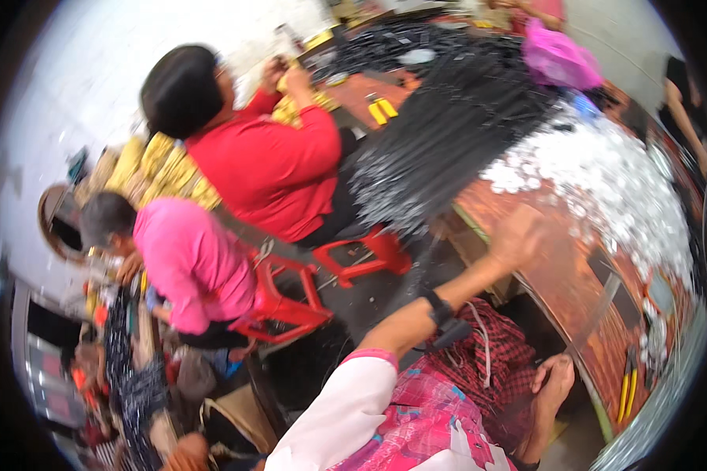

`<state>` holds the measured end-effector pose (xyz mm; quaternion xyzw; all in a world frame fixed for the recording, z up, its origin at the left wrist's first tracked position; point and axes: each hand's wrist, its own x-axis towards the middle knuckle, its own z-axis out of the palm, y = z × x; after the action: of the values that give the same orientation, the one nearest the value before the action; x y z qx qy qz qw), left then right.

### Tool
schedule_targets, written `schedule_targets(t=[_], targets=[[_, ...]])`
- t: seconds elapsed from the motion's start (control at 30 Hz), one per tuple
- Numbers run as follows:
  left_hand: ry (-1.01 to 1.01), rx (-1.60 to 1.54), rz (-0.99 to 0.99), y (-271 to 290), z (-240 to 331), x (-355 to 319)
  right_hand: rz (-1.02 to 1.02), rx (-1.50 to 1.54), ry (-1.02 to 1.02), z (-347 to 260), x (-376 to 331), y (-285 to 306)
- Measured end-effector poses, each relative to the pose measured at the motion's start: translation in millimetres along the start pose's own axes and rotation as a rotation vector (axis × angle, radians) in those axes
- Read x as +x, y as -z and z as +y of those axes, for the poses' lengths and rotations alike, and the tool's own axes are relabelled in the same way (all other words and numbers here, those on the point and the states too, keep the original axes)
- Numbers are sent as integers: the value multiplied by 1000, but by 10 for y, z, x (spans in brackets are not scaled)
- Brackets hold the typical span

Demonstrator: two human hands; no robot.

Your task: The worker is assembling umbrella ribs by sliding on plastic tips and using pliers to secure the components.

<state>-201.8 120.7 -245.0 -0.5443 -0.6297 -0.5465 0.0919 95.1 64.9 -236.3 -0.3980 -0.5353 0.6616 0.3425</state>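
Observation:
My left hand (520, 237), smeared by motion, reaches over the near edge of the brown wooden table (558, 282). It is close to a large pile of small white, clear-looking pieces (605, 184), and whether it holds anything cannot be made out. A black band (441, 318) circles that wrist. Low by the table's edge, beside my lap, my right hand (554, 382) has its fingers curled closed; what is in them, if anything, is hidden. Beyond my left hand lies a thick bundle of long black strands (456, 125) with pale ends hanging past the table.
Yellow-handled pliers (627, 392) lie at the table's right, near long clear strands (660, 416). Another yellow-handled tool (382, 110) lies farther off. A pink plastic bag (559, 56) sits behind the bundle. Two people sit at left on red stools (287, 294), near yellow bundles (161, 165).

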Motion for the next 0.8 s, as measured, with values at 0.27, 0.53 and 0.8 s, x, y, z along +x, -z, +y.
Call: schedule_targets(t=[0.27, 0.53, 0.8], targets=[[65, 136, 15, -140, 192, -10, -204, -191, -59, -76, 340, -457], [160, 133, -41, -154, 148, -90, -417, -155, -19, 77, 710, -636], [284, -6, 95, -269, 117, -174, -440, -161, -53, 124, 781, -677]])
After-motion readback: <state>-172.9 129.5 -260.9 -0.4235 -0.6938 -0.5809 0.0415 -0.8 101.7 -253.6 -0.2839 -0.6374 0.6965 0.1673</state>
